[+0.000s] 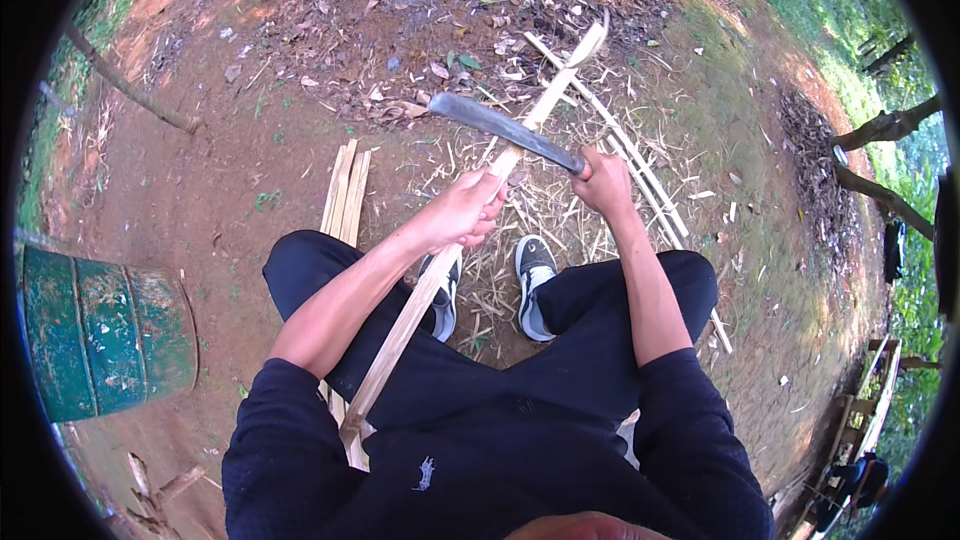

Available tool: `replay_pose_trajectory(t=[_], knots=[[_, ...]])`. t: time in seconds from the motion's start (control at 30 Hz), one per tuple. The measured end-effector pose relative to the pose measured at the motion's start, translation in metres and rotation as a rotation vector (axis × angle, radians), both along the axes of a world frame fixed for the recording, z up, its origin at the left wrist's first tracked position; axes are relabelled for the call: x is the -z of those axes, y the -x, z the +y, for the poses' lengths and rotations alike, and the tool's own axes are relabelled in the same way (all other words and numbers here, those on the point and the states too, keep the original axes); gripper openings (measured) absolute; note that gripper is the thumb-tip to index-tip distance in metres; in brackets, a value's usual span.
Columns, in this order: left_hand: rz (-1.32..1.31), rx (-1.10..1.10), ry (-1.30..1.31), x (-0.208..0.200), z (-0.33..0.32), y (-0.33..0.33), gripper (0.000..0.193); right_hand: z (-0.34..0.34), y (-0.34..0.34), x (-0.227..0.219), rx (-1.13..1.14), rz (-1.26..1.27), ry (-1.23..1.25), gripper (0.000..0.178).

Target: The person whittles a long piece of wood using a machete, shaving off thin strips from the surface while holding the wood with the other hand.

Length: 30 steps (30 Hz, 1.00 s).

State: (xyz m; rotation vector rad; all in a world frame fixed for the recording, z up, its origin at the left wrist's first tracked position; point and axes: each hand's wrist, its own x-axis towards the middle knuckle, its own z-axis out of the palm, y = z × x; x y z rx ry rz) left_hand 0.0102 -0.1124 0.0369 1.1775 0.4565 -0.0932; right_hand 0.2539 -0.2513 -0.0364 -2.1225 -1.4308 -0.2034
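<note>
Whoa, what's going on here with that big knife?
The person's left hand is holding a long wood strip, which slants out in front. The right hand grips a big knife that crosses over the strip, just beyond the left hand. Pale shavings lie scattered around the shoes. More strips lie on the ground to the left.

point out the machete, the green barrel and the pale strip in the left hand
Machete [503, 128], head view: middle of the blade.
Green barrel [110, 333], head view: middle of its side.
Pale strip [415, 315], head view: lower stretch.
</note>
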Motion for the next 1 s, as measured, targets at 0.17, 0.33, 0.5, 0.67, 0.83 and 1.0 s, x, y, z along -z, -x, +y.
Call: replay_pose_trajectory(t=[0.17,0.33,0.5,0.67,0.83,1.0], knots=[[-0.010,-0.097,0.059,-0.001,0.003,0.006,0.035,0.011,0.032,-0.022,0.010,0.170,0.181,0.010],[0.014,0.022,0.025,-0.013,-0.002,0.014,0.037,0.009,0.038,-0.039,-0.046,0.070,0.072,0.009],[0.000,0.050,0.040,-0.011,-0.009,0.018,0.036,0.005,0.017,-0.022,-0.088,-0.045,0.013,0.011],[0.028,0.043,0.031,-0.001,-0.007,0.016,0.036,0.007,0.013,-0.006,-0.083,-0.075,-0.018,0.011],[0.034,0.038,0.085,-0.006,-0.004,0.024,0.036,-0.003,-0.032,0.014,0.177,0.127,0.136,0.010],[0.000,0.056,0.112,-0.025,-0.005,0.037,0.035,-0.034,-0.106,0.017,0.902,0.347,0.106,0.044]])
